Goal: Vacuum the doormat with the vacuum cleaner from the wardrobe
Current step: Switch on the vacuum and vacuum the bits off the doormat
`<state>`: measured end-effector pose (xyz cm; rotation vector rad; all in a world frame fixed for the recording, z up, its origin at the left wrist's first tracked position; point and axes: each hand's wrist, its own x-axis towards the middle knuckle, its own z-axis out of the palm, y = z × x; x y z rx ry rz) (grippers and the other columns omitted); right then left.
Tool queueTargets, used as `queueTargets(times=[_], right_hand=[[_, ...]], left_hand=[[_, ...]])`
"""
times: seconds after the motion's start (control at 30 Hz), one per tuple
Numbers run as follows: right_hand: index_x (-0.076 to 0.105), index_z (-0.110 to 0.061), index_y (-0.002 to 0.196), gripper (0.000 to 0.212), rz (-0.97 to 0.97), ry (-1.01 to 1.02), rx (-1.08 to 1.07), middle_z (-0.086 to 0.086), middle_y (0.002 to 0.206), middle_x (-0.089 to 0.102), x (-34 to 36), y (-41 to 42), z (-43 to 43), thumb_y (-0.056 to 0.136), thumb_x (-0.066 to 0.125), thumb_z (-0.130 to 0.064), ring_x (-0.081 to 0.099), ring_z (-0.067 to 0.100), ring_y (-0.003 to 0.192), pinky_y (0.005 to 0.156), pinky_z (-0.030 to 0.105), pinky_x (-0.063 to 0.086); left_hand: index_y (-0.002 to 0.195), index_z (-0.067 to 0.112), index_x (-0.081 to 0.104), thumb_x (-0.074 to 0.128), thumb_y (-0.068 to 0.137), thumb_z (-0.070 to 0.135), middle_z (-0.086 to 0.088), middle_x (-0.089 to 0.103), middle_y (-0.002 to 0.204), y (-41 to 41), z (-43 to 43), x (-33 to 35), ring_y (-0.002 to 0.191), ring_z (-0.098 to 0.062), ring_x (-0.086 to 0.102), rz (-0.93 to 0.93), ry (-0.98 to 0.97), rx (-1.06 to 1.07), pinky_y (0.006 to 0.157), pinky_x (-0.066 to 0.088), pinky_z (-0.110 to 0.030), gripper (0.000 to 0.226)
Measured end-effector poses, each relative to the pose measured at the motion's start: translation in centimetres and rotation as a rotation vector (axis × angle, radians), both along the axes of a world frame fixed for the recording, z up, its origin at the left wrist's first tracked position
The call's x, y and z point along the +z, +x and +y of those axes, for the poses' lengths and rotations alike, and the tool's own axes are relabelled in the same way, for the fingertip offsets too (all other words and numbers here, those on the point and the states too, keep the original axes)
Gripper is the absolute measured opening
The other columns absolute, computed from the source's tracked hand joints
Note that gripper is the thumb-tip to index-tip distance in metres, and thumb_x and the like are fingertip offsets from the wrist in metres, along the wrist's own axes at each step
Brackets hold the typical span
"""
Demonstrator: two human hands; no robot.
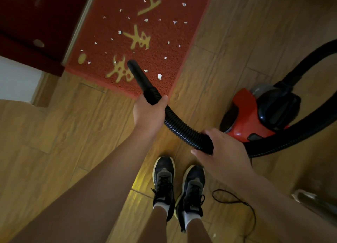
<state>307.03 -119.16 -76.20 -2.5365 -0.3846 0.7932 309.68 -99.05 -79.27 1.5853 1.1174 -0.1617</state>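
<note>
The left hand (148,113) grips the ribbed black hose (180,127) at its collar, just off the near edge of the doormat (164,42). The right hand (224,151) wraps round a smooth black sleeve farther back along the same hose, farther from the doormat. The two hands are apart, with a curved stretch of corrugated tube between them.

From the left hand a smooth, tapering black nozzle (136,73) reaches over the doormat's near end; whether its rounded tip touches the pile cannot be told. The doormat is red and rectangular, with a coarse looped texture, three gold characters and one gold oval. More than twenty small torn white paper scraps (159,76) lie scattered on it.

To the right of the doormat, on the glossy wood-grain plank floor (73,124), sits one rounded red and black plastic vacuum cleaner (255,118), its hose looping back to the hands. Nearer than the doormat stand two black laced shoes (164,173) with pale soles, and beside them lies one thin black cord (235,200), curled.
</note>
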Motion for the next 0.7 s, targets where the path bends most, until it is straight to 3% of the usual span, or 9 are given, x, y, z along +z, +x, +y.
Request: queueTargets(times=[0.2, 0.47, 0.6, 0.7], right_hand=[[0.060, -0.025, 0.113, 0.038, 0.016, 0.009, -0.001, -0.013, 0.088, 0.063, -0.8, -0.2, -0.8, 0.088, 0.066, -0.054, 0.061, 0.006, 0.080, 0.068, 0.029, 0.054], [0.061, -0.032, 0.116, 0.033, 0.082, 0.007, -0.110, -0.016, 0.092, 0.062, -2.2, -1.9, -3.8, 0.091, 0.060, -0.052, 0.060, 0.007, 0.083, 0.070, 0.031, 0.053], [0.062, -0.030, 0.108, 0.027, 0.122, -0.015, -0.161, -0.013, 0.087, 0.060, -2.9, -2.8, -6.5, 0.091, 0.061, -0.051, 0.059, 0.008, 0.080, 0.070, 0.034, 0.053], [0.061, -0.028, 0.097, 0.025, 0.135, -0.040, -0.183, -0.011, 0.081, 0.057, -4.0, -3.3, -8.7, 0.090, 0.061, -0.053, 0.058, 0.010, 0.075, 0.067, 0.035, 0.051]], left_hand=[[0.112, 0.022, 0.060, 0.072, 0.094, 0.025, 0.012, 0.064, 0.094, 0.3, -1.9, -0.3, 0.081, 0.002, 0.062, -0.059, 0.036, -0.137, 0.064, 0.044, -0.016, 0.022], [0.129, 0.023, 0.051, 0.073, 0.091, 0.011, 0.012, 0.064, 0.109, 0.5, -6.7, -1.1, 0.096, 0.003, 0.061, -0.130, -0.068, -0.336, 0.083, 0.049, -0.020, 0.046], [0.117, 0.032, 0.048, 0.074, 0.089, 0.008, 0.017, 0.061, 0.102, 0.3, -9.4, -1.6, 0.088, 0.011, 0.059, -0.135, -0.071, -0.456, 0.077, 0.047, -0.013, 0.045], [0.116, 0.029, 0.051, 0.074, 0.089, 0.006, 0.016, 0.061, 0.099, -0.1, -11.5, -2.6, 0.084, 0.010, 0.059, -0.128, -0.084, -0.495, 0.074, 0.047, -0.009, 0.042]])
